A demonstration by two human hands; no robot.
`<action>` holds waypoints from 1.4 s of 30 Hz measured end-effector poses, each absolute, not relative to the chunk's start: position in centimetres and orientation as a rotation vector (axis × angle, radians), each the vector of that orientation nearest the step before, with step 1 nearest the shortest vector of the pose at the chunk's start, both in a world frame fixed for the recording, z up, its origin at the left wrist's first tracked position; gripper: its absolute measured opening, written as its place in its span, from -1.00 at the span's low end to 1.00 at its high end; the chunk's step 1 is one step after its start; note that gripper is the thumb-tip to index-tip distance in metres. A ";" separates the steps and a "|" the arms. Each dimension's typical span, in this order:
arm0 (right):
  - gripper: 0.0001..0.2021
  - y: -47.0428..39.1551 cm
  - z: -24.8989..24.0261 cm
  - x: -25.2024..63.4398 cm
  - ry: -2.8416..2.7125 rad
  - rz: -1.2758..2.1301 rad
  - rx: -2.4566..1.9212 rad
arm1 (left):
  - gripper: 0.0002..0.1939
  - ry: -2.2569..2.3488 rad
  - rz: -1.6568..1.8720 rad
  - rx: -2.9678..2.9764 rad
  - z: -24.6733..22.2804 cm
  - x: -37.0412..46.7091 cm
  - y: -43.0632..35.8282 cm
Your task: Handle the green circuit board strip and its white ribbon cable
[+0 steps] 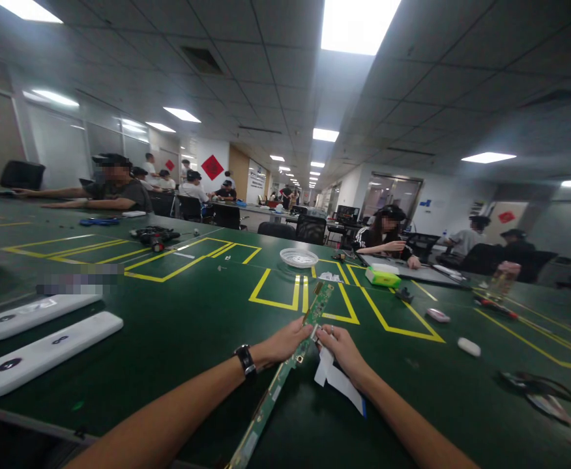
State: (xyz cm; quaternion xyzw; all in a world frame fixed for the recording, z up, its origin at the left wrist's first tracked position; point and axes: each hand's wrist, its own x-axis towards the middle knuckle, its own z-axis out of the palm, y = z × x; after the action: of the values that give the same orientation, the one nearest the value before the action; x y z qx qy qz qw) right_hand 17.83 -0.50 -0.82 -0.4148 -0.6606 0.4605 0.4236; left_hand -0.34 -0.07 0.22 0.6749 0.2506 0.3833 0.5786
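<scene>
A long, narrow green circuit board (321,301) slants up and away from me above the table, its near end running out of the bottom of the view. My left hand (286,340), with a watch on the wrist, is closed around the board's upper part, thumb on top. Against the board's right edge, my right hand (347,350) pinches a white flat ribbon cable (340,382) close to a small white connector. The cable's loose part hangs folded below the fingers and ends in a blue tip. Whether it sits in the connector is hidden by my fingertips.
Yellow tape outlines mark the green table (207,365). Ahead stands a white round basket (298,258); a green-and-white pack (383,277) is to its right. Two white slabs (51,352) lie at left, a white mouse-like object (469,346) at right. Other people sit around the table.
</scene>
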 end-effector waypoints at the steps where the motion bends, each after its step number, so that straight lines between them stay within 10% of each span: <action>1: -0.55 -0.5 -0.8 17.9 -1.669 1.140 -1.045 | -0.55 0.563 0.903 1.562 0.1 -0.3 0.0; 20: -0.56 1.0 -1.4 18.7 -1.843 1.046 -1.060 | -0.47 0.643 0.838 1.470 -1.2 0.0 1.3; 42: -0.80 2.3 -1.4 23.4 -2.374 -0.023 -1.264 | -0.60 1.273 1.178 2.111 -1.0 -4.3 5.1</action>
State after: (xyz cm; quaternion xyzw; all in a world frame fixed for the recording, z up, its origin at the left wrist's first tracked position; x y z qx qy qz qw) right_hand 23.36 2.29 -1.45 -0.4579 -0.8602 -0.0082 0.2242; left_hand -4.26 5.06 -0.95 0.7565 0.4563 0.4220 0.2033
